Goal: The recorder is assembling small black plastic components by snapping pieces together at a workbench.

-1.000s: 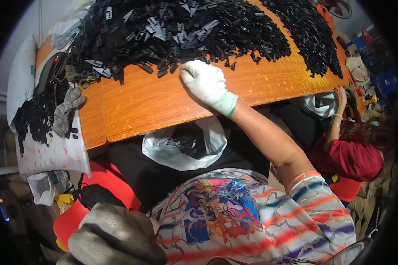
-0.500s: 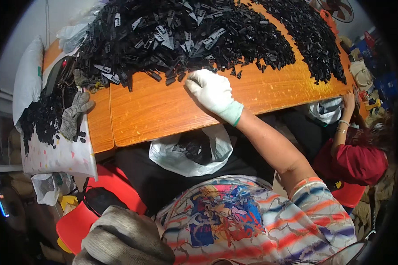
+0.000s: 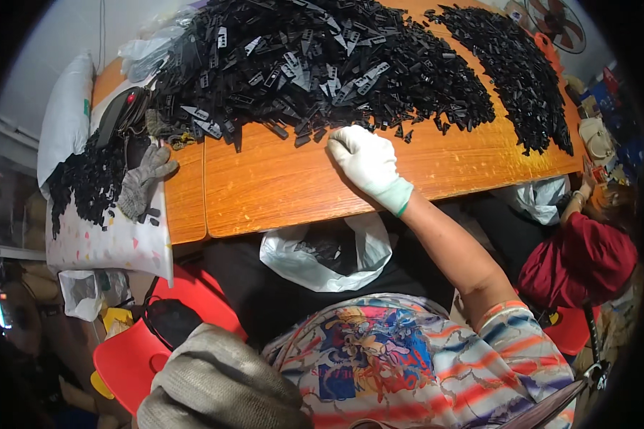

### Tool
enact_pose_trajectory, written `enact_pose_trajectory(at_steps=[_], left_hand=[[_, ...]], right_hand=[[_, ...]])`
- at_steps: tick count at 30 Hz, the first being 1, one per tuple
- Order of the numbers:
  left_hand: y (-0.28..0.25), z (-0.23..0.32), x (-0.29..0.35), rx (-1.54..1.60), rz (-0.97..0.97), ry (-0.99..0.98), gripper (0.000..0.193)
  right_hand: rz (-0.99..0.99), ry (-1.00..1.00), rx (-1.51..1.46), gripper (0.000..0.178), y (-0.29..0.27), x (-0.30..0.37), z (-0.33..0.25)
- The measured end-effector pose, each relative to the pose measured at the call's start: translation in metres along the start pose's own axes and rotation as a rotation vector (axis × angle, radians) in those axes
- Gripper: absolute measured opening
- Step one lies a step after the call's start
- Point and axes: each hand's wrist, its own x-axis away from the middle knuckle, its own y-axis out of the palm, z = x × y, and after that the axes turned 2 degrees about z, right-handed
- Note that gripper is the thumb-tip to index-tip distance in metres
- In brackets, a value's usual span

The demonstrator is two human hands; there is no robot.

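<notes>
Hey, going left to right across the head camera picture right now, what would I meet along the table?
White sack → loose grey glove → right hand in a white glove, curled on the tabletop → narrower heap of black pieces → beige item.

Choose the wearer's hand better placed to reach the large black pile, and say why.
Likely the right hand: it is beside the near edge of the pile. The left hand is close to the camera, away from the table.
</notes>
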Motion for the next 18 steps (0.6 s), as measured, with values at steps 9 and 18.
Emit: enact_pose_trajectory(at_steps=[9, 18], left_hand=[[0.030, -0.068, -0.021, -0.231, 0.601, -0.523, 0.009], [-0.050, -0.148, 0.037, -0.578, 0.527, -0.730, 0.025]], right_hand=[[0.010, -0.060, -0.018, 0.021, 0.004, -0.007, 0.003], [0.005, -0.034, 0.028, 0.023, 0.002, -0.004, 0.005]])
